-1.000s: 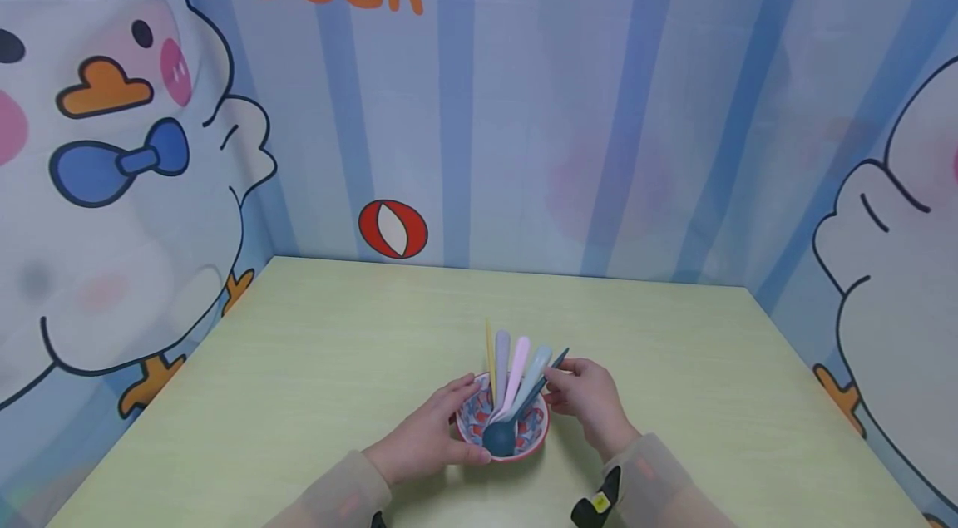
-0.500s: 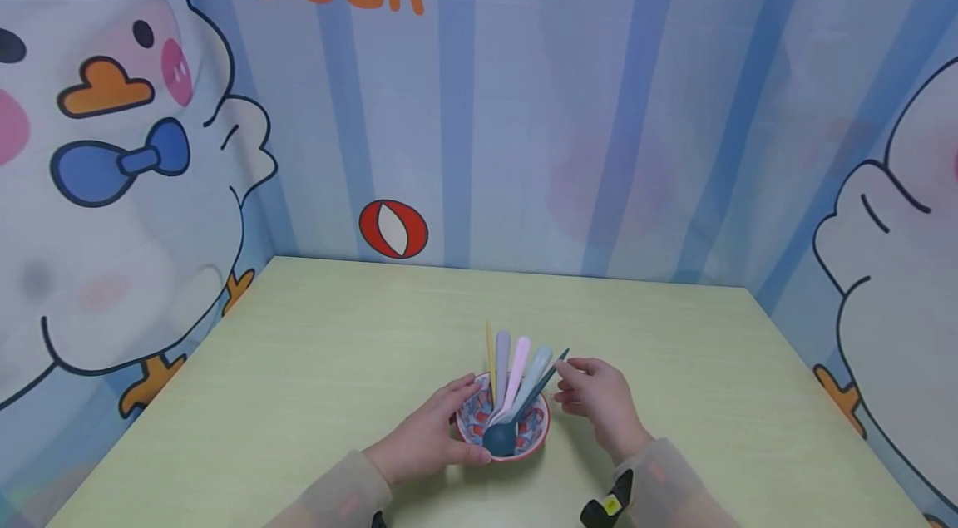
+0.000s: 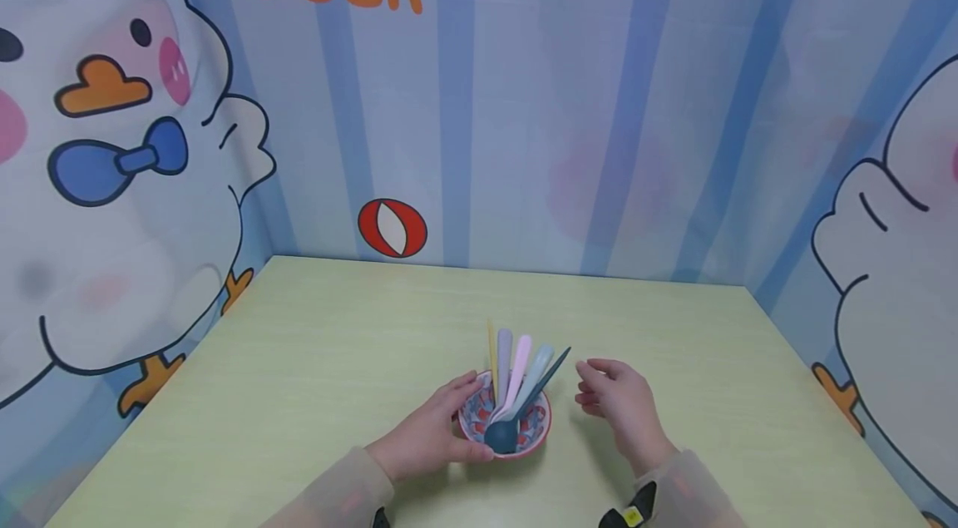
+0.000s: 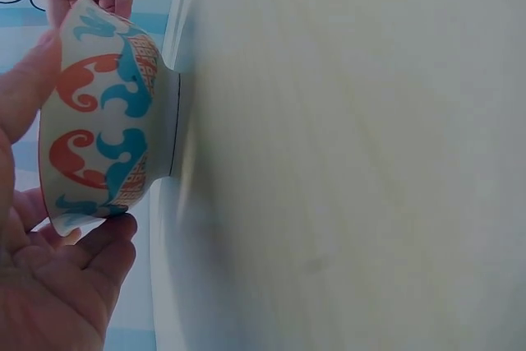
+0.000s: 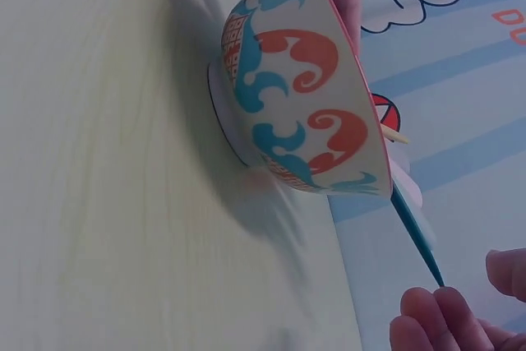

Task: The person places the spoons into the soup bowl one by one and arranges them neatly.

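My left hand grips a small patterned bowl by its left side, thumb at the near rim and fingers at the far rim. A dark teal spoon leans inside, its handle sloping up to the right over the rim. Beside it rise a light blue handle, a pink handle, a lavender handle and a thin yellow stick; their lower ends are partly hidden. Just right of the teal handle's tip, my right hand hovers with loosely bent fingers, holding nothing.
The bowl stands on a pale yellow table. Behind it hangs a blue striped curtain printed with ducks and a red ball. Dark straps with cameras sit at the wrists.
My right hand has let go of the teal spoon's handle and drawn away to the right. The left hand and the bowl have stayed nearly in place.
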`<state>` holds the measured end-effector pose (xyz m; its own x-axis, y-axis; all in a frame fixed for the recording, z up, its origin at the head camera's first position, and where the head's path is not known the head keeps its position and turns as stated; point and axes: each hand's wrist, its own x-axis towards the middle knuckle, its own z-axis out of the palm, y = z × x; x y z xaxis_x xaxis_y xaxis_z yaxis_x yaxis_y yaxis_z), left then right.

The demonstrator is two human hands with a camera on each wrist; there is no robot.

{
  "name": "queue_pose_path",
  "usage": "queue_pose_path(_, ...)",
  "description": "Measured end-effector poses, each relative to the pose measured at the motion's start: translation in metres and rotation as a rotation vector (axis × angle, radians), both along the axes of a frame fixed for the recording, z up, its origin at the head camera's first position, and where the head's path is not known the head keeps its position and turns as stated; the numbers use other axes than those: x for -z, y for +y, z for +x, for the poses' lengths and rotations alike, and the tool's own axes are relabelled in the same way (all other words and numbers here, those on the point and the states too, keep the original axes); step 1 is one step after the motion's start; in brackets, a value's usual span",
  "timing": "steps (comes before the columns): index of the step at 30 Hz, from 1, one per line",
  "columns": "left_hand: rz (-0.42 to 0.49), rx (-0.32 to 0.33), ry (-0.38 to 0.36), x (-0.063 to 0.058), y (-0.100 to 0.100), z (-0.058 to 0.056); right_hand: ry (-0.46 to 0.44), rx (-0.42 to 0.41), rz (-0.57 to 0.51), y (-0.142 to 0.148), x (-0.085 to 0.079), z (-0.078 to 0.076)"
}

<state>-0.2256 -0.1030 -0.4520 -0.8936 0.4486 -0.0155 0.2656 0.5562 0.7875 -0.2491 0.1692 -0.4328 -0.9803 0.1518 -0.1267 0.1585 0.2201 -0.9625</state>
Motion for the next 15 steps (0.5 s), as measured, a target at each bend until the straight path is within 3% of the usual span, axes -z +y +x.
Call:
queue_pose_path(8,-0.031,0.006,0.012,0.003,0.002,-0.001,0.119,-0.028,0.262,0.009,-0.009,0.011)
queue_pose_path(12,-0.034,0.009,-0.011,-0.003,0.0,0.001,0.178,-0.041,0.429,0.015,-0.014,0.017)
queue_pose_path(15,-0.085,0.018,0.013,-0.01,-0.004,0.004,0.233,-0.072,0.541,0.02,-0.018,0.022)
